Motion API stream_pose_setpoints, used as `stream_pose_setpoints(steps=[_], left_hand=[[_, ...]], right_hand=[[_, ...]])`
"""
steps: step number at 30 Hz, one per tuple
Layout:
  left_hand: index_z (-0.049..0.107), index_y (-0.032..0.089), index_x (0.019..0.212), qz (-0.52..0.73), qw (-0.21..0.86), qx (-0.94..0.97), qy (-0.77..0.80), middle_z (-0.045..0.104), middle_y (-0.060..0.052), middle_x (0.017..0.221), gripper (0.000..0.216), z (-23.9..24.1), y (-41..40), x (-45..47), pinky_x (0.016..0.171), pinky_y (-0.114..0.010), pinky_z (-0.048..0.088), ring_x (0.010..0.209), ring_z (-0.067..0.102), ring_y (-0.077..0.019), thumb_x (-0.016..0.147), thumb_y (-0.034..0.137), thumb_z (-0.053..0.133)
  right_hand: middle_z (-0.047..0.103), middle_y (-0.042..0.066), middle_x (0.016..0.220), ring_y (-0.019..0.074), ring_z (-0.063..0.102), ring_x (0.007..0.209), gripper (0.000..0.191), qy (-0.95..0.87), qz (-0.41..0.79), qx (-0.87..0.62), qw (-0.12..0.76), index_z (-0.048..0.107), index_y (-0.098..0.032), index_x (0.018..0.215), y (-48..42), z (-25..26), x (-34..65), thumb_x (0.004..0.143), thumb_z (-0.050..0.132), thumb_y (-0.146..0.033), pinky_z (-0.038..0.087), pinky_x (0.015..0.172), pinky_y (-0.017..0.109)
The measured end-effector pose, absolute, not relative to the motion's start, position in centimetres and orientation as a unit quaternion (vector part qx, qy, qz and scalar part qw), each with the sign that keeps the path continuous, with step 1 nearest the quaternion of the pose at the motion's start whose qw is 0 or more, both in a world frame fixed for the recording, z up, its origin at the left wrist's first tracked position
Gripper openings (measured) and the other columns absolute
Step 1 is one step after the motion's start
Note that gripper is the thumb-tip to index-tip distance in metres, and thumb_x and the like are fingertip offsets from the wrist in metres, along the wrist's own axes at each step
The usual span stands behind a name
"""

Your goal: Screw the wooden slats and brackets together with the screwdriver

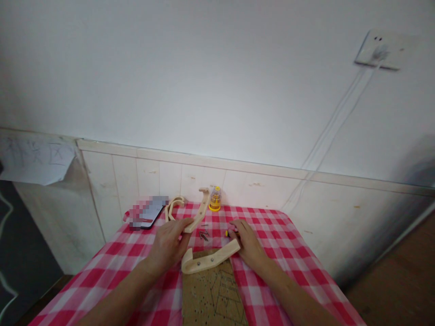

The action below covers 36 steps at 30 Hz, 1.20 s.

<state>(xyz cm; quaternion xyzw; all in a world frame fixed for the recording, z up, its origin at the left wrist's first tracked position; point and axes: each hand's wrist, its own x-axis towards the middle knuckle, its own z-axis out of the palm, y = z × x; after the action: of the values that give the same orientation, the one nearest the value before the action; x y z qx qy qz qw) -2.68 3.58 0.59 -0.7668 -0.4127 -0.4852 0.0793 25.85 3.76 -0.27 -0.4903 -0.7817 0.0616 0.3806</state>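
Pale wood makes the curved piece which my left hand pinches by its near end, perhaps so its two dark spots remain uncovered. Fingers of my right hand curl around a small yellow-ended tool, mostly hidden; how tightly, I cannot tell. Taking the brown board as clock centre, a second curved piece lies across its twelve o'clock end, maybe to spare the checked cloth. Further at twelve, loose screws lie between my hands, probably for easy reach.
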Motion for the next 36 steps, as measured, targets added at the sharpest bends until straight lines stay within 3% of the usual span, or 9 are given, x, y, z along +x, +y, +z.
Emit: stream_pose_setpoints(steps=[10, 14, 18, 23, 28, 32, 36], left_hand=[[0.062, 0.022, 0.114, -0.496, 0.106, -0.803, -0.313, 0.077, -0.005, 0.086, 0.034, 2.1, 2.4, -2.6, 0.071, -0.028, 0.053, 0.076, 0.072, -0.0173, 0.087, 0.008, 0.048], [0.058, 0.021, 0.121, -0.476, 0.133, -0.833, -0.249, 0.077, -0.007, 0.093, 0.042, 2.7, 1.9, -2.3, 0.074, -0.029, 0.053, 0.078, 0.071, -0.0166, 0.086, 0.004, 0.043], [0.06, 0.017, 0.121, -0.463, 0.159, -0.854, -0.179, 0.078, -0.012, 0.098, 0.033, 3.7, 1.6, -2.0, 0.072, -0.031, 0.053, 0.078, 0.071, -0.0178, 0.092, 0.011, 0.044], [0.061, 0.016, 0.119, -0.457, 0.171, -0.86, -0.15, 0.078, -0.013, 0.096, 0.028, 5.2, 0.9, -1.6, 0.071, -0.031, 0.054, 0.076, 0.07, -0.0177, 0.097, 0.016, 0.043], [0.061, 0.018, 0.117, -0.434, 0.176, -0.874, -0.132, 0.079, -0.013, 0.097, 0.027, 5.9, 0.0, -1.2, 0.074, -0.032, 0.054, 0.075, 0.071, -0.018, 0.097, 0.017, 0.043], [0.058, 0.018, 0.122, -0.448, 0.096, -0.876, -0.153, 0.077, -0.014, 0.1, 0.033, 5.7, -0.3, -1.7, 0.08, -0.035, 0.054, 0.084, 0.072, -0.0207, 0.092, 0.016, 0.043], [0.063, 0.019, 0.111, -0.463, -0.017, -0.857, -0.228, 0.076, -0.01, 0.096, 0.024, 7.2, -0.7, -2.4, 0.081, -0.032, 0.053, 0.086, 0.07, -0.0212, 0.089, 0.018, 0.053]], right_hand=[[0.072, 0.011, 0.106, 0.0232, 0.07, 0.097, 0.029, -0.713, 0.143, -0.507, 0.463, 0.063, -0.02, 0.115, 4.1, 2.3, 26.0, 0.101, 0.048, -0.04, 0.058, 0.087, 0.041], [0.069, 0.009, 0.108, 0.0184, 0.069, 0.081, 0.046, -0.638, 0.339, -0.43, 0.542, 0.051, -0.023, 0.134, 3.4, 4.4, 25.5, 0.094, 0.06, -0.044, 0.059, 0.075, 0.036], [0.065, 0.004, 0.11, 0.0104, 0.062, 0.067, 0.066, -0.599, 0.451, -0.348, 0.562, 0.05, -0.032, 0.139, 2.7, 6.1, 25.0, 0.08, 0.079, -0.036, 0.056, 0.067, 0.03], [0.065, -0.001, 0.094, 0.0097, 0.059, 0.061, 0.046, -0.59, 0.466, -0.347, 0.561, 0.063, -0.028, 0.121, 1.9, 7.3, 23.7, 0.079, 0.081, -0.038, 0.052, 0.059, 0.026], [0.063, -0.003, 0.08, 0.0127, 0.061, 0.066, 0.031, -0.58, 0.412, -0.385, 0.588, 0.06, -0.024, 0.096, 1.5, 7.6, 22.9, 0.077, 0.081, -0.036, 0.052, 0.06, 0.025], [0.059, -0.005, 0.072, 0.0118, 0.054, 0.058, 0.023, -0.593, 0.369, -0.411, 0.586, 0.056, -0.024, 0.097, 1.2, 7.6, 23.1, 0.083, 0.072, -0.032, 0.046, 0.052, 0.023], [0.051, -0.007, 0.069, 0.0113, 0.048, 0.054, 0.008, -0.656, 0.307, -0.447, 0.525, 0.053, -0.023, 0.092, 0.8, 7.7, 23.1, 0.086, 0.059, -0.026, 0.039, 0.051, 0.023]])
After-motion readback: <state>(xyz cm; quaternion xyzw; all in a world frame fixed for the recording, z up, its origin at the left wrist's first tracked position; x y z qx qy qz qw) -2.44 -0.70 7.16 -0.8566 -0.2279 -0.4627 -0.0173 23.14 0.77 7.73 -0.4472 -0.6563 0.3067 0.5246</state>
